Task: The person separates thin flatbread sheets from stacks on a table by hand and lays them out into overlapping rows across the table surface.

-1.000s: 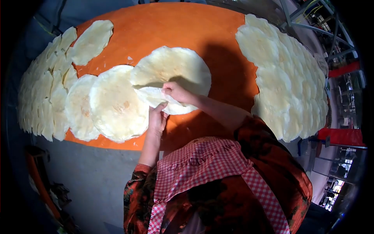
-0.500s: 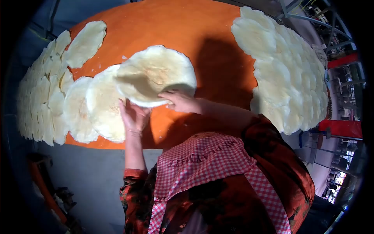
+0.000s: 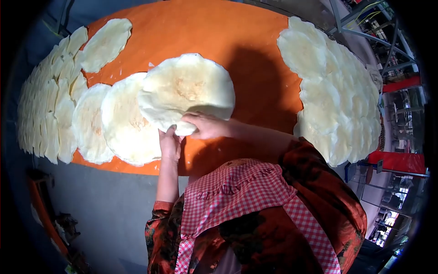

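the left hand (image 3: 169, 145) pinches the lower edge of a flatbread (image 3: 187, 86) in the middle of the frame, thumb on top. the right hand (image 3: 206, 126), just beside it, is closed on the same edge a little further right, fingers over the top. that flatbread is wide, thin and roughly round, pale cream with a whiter rim, with light brown toasted spots above its centre and a slightly wavy outline. its lower edge is lifted and bent where the hands grip it.

its left side overlaps a second round (image 3: 130, 123), and that one overlaps a third (image 3: 91, 128); both show small brown patches. all lie over an orange sheet (image 3: 191, 27) dotted with a few pale crumbs. a single round (image 3: 107, 45) sits at the upper left, beside a tightly overlapped bank of breads (image 3: 41, 109) along the left edge. another overlapped spread (image 3: 337, 100) fills the right side.

at the bottom centre is a red-and-white checked apron (image 3: 232, 187) with dark capital letters; "playm" can be made out, the rest is lost in the curve. dark red patterned sleeves (image 3: 319, 178) flank it.
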### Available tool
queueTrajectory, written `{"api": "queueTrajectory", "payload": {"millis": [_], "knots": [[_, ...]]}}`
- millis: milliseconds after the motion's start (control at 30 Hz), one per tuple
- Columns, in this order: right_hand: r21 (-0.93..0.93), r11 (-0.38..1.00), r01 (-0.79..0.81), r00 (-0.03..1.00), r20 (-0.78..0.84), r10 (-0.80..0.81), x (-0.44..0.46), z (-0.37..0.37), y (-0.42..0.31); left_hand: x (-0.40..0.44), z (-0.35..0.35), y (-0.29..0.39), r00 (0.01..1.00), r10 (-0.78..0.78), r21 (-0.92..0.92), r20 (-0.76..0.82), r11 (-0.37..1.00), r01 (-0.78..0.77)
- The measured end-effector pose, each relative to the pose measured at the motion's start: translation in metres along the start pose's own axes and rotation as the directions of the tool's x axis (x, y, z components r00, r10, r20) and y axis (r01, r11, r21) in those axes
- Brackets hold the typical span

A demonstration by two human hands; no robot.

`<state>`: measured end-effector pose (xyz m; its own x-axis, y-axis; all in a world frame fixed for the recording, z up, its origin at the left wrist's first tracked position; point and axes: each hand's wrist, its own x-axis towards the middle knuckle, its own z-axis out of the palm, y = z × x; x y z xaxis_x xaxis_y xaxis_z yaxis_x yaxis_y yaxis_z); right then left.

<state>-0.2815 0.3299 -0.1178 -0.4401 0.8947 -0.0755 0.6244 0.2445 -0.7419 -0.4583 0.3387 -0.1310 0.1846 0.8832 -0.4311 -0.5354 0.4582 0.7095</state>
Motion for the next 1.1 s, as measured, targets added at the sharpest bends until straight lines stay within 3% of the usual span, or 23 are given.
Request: {"api": "queueTrajectory", "payload": {"millis": [67, 100, 133, 167, 200, 233, 267, 300, 333, 367, 400, 500, 633, 733, 867, 967, 1100], "knots": [[0.148, 0.984, -0.101, 0.995, 0.019, 0.099, 0.013, -0.019, -0.025, -0.001, 0.002, -0.006, 0.998, 0.064, 0.115, -0.019, 0.991, -0.061], [0.181, 0.971, -0.156, 0.988, 0.005, 0.157, 0.020, -0.029, -0.041, -0.008, 0.015, -0.010, 0.987, 0.157, 0.277, -0.025, 0.950, -0.144], [0.217, 0.954, -0.207, 0.977, -0.005, 0.213, 0.026, -0.032, -0.051, 0.004, -0.011, -0.036, 0.997, 0.043, 0.570, 0.068, 0.818, -0.075], [0.000, 0.990, -0.141, 0.946, -0.294, 0.135, 0.028, -0.020, -0.058, -0.013, 0.014, -0.040, 0.938, 0.265, 0.654, 0.225, 0.673, -0.347], [-0.097, 0.976, -0.196, 0.964, -0.203, 0.173, 0.032, -0.024, -0.061, -0.034, 0.035, -0.043, 0.937, 0.221, 0.637, 0.271, 0.688, -0.346], [-0.201, 0.950, -0.238, 0.969, -0.116, 0.218, 0.034, -0.035, -0.062, -0.025, 0.019, -0.081, 0.791, 0.401, 0.622, 0.462, 0.490, -0.611], [-0.310, 0.911, -0.271, 0.961, -0.034, 0.274, 0.032, -0.044, -0.061, -0.049, 0.033, -0.064, 0.890, 0.098, 0.560, 0.445, 0.745, -0.362], [-0.297, 0.944, -0.145, 0.982, -0.156, 0.102, 0.021, -0.038, -0.044, -0.038, 0.019, -0.073, 0.883, 0.055, 0.385, 0.467, 0.886, -0.258], [-0.297, 0.950, -0.099, 0.988, -0.146, 0.057, 0.008, -0.035, -0.029, -0.026, 0.003, -0.080, 0.867, 0.017, 0.189, 0.497, 0.974, -0.128], [-0.296, 0.954, -0.054, 0.991, -0.136, 0.015, -0.007, -0.036, -0.022, -0.029, 0.010, -0.049, 0.948, -0.110, 0.080, 0.298, 0.993, 0.091], [-0.293, 0.956, -0.011, 0.992, -0.121, -0.026, -0.019, -0.036, -0.017, -0.026, 0.003, -0.041, 0.983, -0.103, -0.161, 0.154, 0.979, 0.128], [-0.156, 0.985, -0.070, 0.998, -0.018, 0.068, -0.051, -0.025, -0.013, -0.024, -0.006, -0.028, 0.936, -0.208, -0.230, 0.285, 0.933, 0.277], [0.098, 0.968, -0.231, 0.969, 0.108, 0.221, -0.056, -0.025, -0.018, -0.025, 0.002, -0.037, 0.911, -0.248, -0.252, 0.331, 0.907, 0.338], [0.246, 0.943, -0.222, 0.974, 0.015, 0.226, -0.052, -0.017, -0.012, -0.026, 0.007, -0.034, 0.919, -0.244, -0.207, 0.310, 0.926, 0.316], [0.290, 0.951, -0.107, 0.978, -0.141, 0.153, -0.048, -0.008, -0.003, -0.026, 0.009, -0.033, 0.931, -0.223, -0.156, 0.290, 0.949, 0.275], [0.431, 0.896, -0.104, 0.979, -0.115, 0.168, -0.049, -0.010, -0.004, -0.026, 0.009, -0.033, 0.937, -0.225, -0.149, 0.267, 0.951, 0.271], [0.398, 0.904, -0.157, 0.948, -0.194, 0.251, -0.053, -0.002, 0.011, -0.032, 0.014, -0.032, 0.954, -0.230, -0.162, 0.192, 0.951, 0.262]]}}
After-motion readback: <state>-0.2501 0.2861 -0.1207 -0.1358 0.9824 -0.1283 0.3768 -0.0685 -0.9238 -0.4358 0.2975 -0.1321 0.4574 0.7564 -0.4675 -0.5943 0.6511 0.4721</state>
